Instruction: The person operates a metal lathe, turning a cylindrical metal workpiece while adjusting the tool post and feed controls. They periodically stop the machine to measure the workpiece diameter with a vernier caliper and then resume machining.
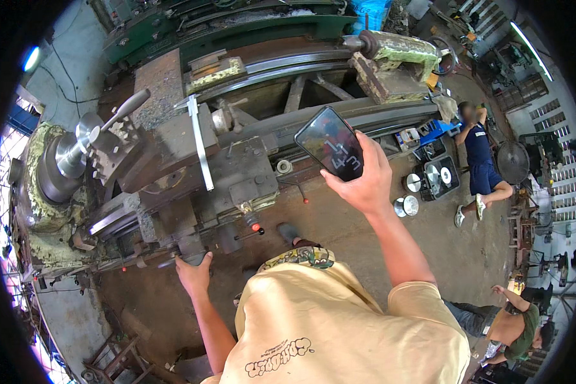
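In my right hand (372, 178) is a smartphone (329, 144), its dark screen lit with large digits, held over the front of a metal lathe (237, 182). My left hand (193, 275) is down at the lathe's front, thumb and fingers around a grey handwheel (191, 244) that is blurred and partly hidden. A steel vernier caliper (201, 144) lies across the carriage. Left of it are the tool post (118, 150) with its lever handle (129, 107) and a shiny round workpiece (70, 155) in the chuck (51, 169).
The tailstock (397, 54) sits at the bed's right end. On the floor to the right, a dark crate (438, 179) holds round metal parts, with another metal part (406, 206) beside it. One person (479, 147) is near a fan (513, 159); another person (509, 320) is at lower right.
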`<state>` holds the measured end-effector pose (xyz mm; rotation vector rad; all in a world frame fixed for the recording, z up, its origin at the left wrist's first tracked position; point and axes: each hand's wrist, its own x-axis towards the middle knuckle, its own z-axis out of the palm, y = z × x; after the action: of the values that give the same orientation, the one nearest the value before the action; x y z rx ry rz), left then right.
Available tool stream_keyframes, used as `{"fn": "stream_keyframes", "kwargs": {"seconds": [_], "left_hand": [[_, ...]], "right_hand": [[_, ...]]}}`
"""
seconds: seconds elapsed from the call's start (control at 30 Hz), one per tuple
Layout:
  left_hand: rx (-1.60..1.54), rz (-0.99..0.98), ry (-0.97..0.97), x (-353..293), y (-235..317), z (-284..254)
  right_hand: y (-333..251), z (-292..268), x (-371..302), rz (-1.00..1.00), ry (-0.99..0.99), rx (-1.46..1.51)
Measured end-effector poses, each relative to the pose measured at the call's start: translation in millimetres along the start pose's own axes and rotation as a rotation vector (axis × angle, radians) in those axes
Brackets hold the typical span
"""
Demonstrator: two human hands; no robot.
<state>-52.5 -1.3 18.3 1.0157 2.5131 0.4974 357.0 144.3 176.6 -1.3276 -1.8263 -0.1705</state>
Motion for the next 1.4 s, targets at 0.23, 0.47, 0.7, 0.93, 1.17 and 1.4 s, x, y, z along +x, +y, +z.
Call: {"fn": "stream_keyframes", "kwargs": {"seconds": [0.23, 0.47, 0.7, 0.93, 1.17, 1.4], "left_hand": [[0.068, -0.005, 0.053, -6.7, 9.8, 5.2], [0.12, -0.02, 0.119, -15.0, 17.2, 10.5], [0.088, -0.03, 0.155, -21.3, 22.1, 14.4], [0.11, -0.029, 0.195, -29.0, 27.9, 20.8], [0.131, 0.009, 0.241, -36.0, 30.4, 27.5], [0.062, 0.022, 0.139, -41.2, 19.0, 20.2]], "right_hand": [[10.7, 5.1, 7.1, -0.023, 0.091, 0.018], [45.8, 11.7, -33.0, 0.496, -0.629, 0.244], [134.6, 50.2, -166.2, 0.457, -1.737, -0.365], [164.3, 83.6, -215.4, 0.941, -1.895, 0.276], [141.6, 162.3, -263.8, 0.738, -1.938, 0.41], [150.5, 153.6, -261.6, 1.478, -1.651, 0.647]]}}
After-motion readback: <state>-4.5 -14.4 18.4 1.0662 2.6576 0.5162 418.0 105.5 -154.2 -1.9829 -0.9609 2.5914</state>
